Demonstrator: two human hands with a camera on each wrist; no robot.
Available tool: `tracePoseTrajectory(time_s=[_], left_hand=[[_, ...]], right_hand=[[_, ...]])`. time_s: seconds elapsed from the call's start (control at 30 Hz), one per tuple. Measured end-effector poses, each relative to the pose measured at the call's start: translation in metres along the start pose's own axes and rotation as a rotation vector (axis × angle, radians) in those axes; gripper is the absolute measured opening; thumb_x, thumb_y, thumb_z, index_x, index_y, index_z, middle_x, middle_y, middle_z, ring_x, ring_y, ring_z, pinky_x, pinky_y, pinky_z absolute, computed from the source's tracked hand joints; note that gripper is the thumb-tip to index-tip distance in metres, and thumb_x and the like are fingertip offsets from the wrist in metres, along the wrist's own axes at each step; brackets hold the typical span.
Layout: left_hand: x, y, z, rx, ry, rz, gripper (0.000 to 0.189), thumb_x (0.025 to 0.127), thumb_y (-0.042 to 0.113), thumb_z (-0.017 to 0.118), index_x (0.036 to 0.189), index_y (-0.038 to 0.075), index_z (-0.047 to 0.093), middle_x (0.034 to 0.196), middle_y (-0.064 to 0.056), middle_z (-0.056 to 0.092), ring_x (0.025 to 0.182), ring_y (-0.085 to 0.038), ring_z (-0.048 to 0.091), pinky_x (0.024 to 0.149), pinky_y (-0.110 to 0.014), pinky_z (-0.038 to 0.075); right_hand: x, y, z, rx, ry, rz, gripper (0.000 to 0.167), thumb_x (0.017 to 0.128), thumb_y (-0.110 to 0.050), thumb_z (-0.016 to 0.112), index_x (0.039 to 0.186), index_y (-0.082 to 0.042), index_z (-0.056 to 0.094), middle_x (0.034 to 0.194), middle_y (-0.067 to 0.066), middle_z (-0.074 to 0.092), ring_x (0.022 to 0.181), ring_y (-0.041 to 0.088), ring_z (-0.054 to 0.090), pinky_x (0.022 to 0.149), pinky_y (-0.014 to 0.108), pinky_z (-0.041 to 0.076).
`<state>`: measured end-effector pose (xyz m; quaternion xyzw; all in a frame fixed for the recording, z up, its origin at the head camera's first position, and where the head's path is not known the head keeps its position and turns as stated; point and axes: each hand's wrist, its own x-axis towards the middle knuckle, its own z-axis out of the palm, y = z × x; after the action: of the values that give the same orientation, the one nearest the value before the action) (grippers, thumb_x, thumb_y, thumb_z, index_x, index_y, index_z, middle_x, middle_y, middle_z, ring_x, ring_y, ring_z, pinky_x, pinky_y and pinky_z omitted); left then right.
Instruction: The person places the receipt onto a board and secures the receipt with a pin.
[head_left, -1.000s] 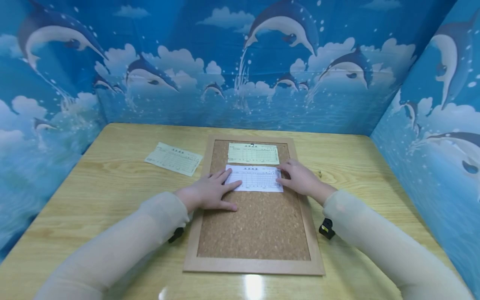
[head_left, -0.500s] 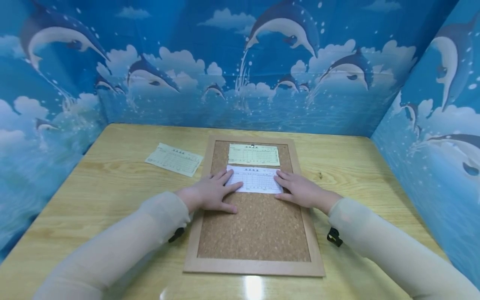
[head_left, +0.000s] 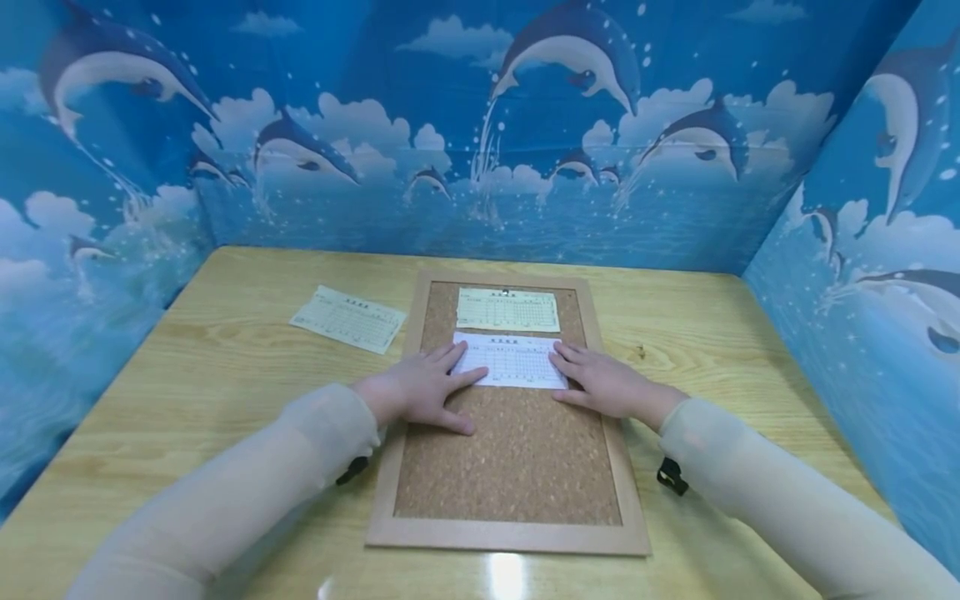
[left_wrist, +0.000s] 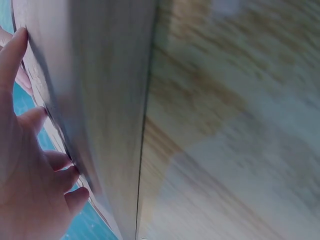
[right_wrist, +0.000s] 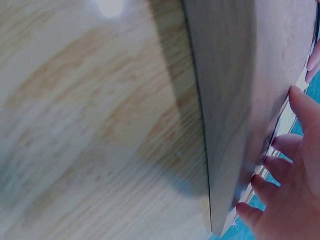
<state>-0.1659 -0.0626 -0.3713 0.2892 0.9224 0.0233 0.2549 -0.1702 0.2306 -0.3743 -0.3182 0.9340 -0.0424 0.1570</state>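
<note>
A white printed form (head_left: 513, 367) lies flat on the framed cork board (head_left: 502, 467), just below a pale green form (head_left: 507, 310) near the board's top. My left hand (head_left: 426, 388) rests spread on the white form's left end, its thumb on the cork. At the right end, my right hand (head_left: 603, 380) touches the sheet with extended fingers. Neither hand grips anything. The left wrist view shows the left hand (left_wrist: 32, 165) at the board's edge; in the right wrist view the right hand (right_wrist: 292, 175) appears likewise, with the form mostly out of sight.
Another pale green form (head_left: 351, 318) lies askew on the wooden table (head_left: 225, 358), left of the board. A small dark clip or pin (head_left: 505, 292) is at the top of the upper form. Dolphin-printed cloth (head_left: 390, 208) encloses the table at the back and sides.
My right hand has gone from bent fingers at the white form's right edge to lying flatter on it, slightly nearer the front. My left hand stays nearly still; its thumb dips slightly.
</note>
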Motion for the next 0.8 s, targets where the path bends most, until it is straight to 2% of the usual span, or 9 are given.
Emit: tracePoseTrajectory(time_s=[0.37,0.8], left_hand=[[-0.0012,0.0,0.0008,0.026,-0.002,0.007,0.094,0.07,0.084,0.042,0.148,0.041,0.011,0.156,-0.006,-0.009,0.141,-0.024,-0.007,0.111,-0.047,0.009],[-0.0005,0.0012,0.0016,0.049,-0.008,0.011,0.097,0.068,0.085,0.042,0.148,0.04,0.01,0.155,-0.006,-0.01,0.141,-0.024,-0.007,0.111,-0.046,0.007]], right_hand=[[-0.0019,0.0022,-0.0015,-0.017,-0.025,-0.014,0.07,0.096,-0.046,0.044,0.146,-0.002,0.023,0.152,0.019,0.016,0.138,0.038,0.016,0.107,0.05,0.021],[-0.0035,0.0045,-0.002,0.014,-0.051,-0.01,0.078,0.093,-0.054,0.044,0.148,-0.005,0.019,0.153,0.016,0.012,0.139,0.036,0.012,0.108,0.05,0.019]])
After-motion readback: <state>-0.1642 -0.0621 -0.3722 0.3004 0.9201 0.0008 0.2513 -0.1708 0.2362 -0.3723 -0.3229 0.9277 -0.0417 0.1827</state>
